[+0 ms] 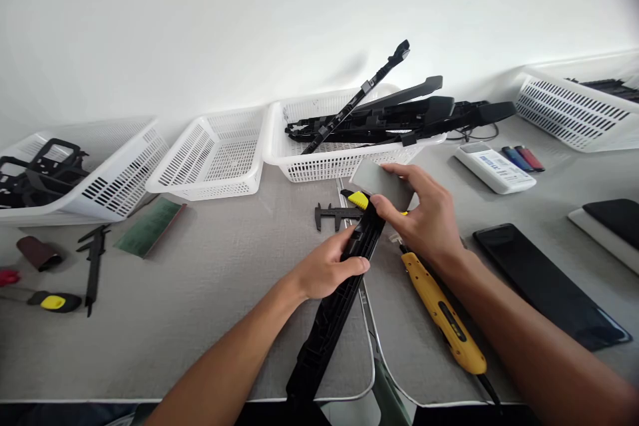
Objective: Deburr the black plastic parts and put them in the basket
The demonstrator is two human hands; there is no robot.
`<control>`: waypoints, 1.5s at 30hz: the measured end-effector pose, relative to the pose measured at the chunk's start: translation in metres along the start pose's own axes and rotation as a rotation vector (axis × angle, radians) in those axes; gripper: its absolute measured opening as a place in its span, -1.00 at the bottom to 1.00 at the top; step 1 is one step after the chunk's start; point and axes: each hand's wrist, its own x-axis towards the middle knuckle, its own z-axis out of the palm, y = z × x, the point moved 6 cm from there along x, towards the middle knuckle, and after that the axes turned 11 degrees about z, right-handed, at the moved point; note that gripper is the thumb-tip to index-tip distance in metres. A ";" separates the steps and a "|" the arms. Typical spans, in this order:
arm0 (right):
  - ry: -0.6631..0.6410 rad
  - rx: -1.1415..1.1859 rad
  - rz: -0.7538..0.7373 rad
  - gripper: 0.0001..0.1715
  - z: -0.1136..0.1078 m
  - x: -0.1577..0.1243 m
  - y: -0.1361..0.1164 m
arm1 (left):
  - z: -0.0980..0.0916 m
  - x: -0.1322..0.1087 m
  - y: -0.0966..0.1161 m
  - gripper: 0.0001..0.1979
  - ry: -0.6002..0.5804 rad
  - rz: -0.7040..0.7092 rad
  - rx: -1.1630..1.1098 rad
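My left hand (329,266) is wrapped around a long black plastic trim strip (327,326), which slants from the table's front edge up towards the middle. In my right hand (424,210) is a flat grey piece of sandpaper (374,180), pinched between thumb and fingers at the strip's upper end. The right thumb touches or nearly touches that end; exact contact is hard to see. Behind the strip lie a black caliper (332,213) and a yellow utility knife (358,199), both partly hidden. A yellow corded tool (444,313) rests below my right wrist.
Several white baskets line the wall; the middle one (299,170) holds black strips that stick out. A green sandpaper sheet (150,226), a second caliper (94,266) and a screwdriver (54,301) lie left. A black phone (549,283) and white device (494,168) lie right.
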 end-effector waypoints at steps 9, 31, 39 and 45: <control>-0.029 0.002 0.009 -0.54 0.002 -0.001 0.005 | -0.007 -0.001 -0.005 -0.73 0.083 -0.015 -0.102; -0.169 0.064 -0.045 -0.56 0.016 -0.007 -0.004 | -0.022 -0.002 0.003 -0.68 0.343 0.104 -0.090; -0.229 0.102 -0.120 -0.56 0.015 -0.010 -0.011 | -0.024 -0.002 0.001 -0.68 0.370 0.118 -0.112; -0.194 0.084 -0.076 -0.60 0.015 -0.007 -0.006 | -0.027 -0.003 -0.003 -0.70 0.374 0.102 -0.147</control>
